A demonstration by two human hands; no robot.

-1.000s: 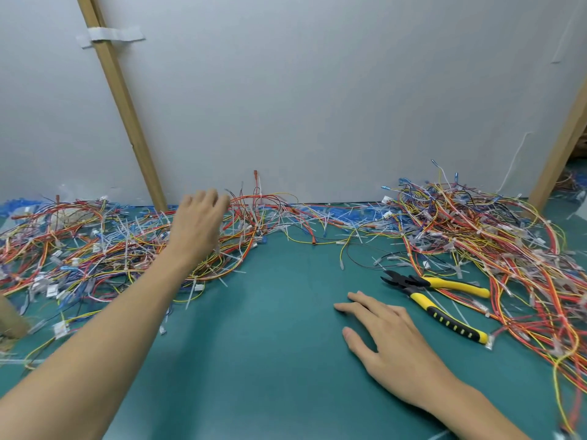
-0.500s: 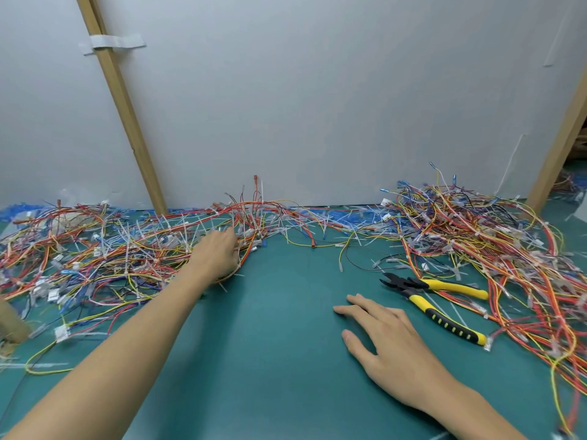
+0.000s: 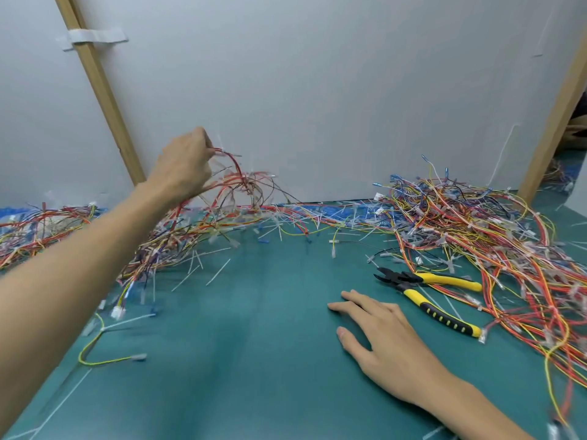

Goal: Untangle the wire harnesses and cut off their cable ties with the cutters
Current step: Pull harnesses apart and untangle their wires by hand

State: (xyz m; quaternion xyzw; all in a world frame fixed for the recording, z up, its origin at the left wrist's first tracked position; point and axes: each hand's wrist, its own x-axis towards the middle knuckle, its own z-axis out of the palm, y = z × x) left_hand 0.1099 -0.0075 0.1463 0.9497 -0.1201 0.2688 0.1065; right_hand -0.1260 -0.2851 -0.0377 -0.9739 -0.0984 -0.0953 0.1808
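Note:
My left hand (image 3: 184, 165) is raised above the left pile and grips a red and orange wire harness (image 3: 236, 182), whose strands trail down, blurred, into the tangled pile (image 3: 165, 236) below. White cable ties stick out of the lifted bundle. My right hand (image 3: 378, 335) lies flat on the green mat with its fingers spread, holding nothing. The yellow-handled cutters (image 3: 425, 293) lie on the mat just right of my right hand, jaws pointing left.
A second big tangle of harnesses (image 3: 495, 242) covers the right side of the green mat (image 3: 254, 328). A loose yellow wire (image 3: 95, 347) and cut ties lie at the front left. A white wall (image 3: 317, 90) with wooden battens closes off the back.
My left hand came down into the left pile, closed on a harness and has lifted it well above the table. My right hand and the cutters have stayed put.

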